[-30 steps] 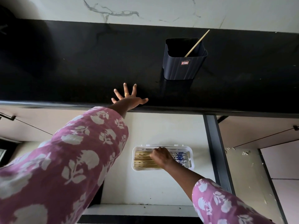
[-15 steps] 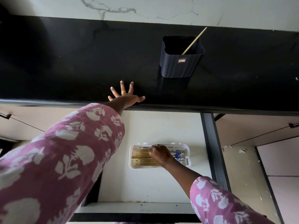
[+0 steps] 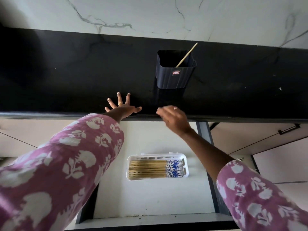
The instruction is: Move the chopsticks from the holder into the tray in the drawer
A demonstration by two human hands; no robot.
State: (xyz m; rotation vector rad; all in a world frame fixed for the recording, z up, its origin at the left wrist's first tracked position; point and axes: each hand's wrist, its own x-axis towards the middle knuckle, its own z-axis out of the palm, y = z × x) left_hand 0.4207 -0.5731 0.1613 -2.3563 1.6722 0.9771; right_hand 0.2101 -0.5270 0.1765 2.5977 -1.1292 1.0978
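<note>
A dark blue ribbed holder (image 3: pixel 173 75) stands on the black counter (image 3: pixel 66 72), with one wooden chopstick (image 3: pixel 186 55) leaning out of its right corner. Below, in the open white drawer (image 3: pixel 150 202), a white tray (image 3: pixel 185 165) holds several chopsticks (image 3: pixel 150 169) side by side, their blue-patterned ends to the right. My left hand (image 3: pixel 122 106) rests flat on the counter's front edge with fingers spread. My right hand (image 3: pixel 173 118) hangs in the air at the counter's edge, below the holder, fingers loosely curled and holding nothing.
A marble-patterned wall (image 3: pixel 150 15) rises behind the counter. Closed pale cabinet fronts with dark handles (image 3: pixel 288 130) flank the drawer. The drawer's dark side rail (image 3: pixel 205 135) runs down its right side.
My right hand has let go of the chopsticks in the tray and risen to the counter's edge, empty. My left hand has stayed on the counter.
</note>
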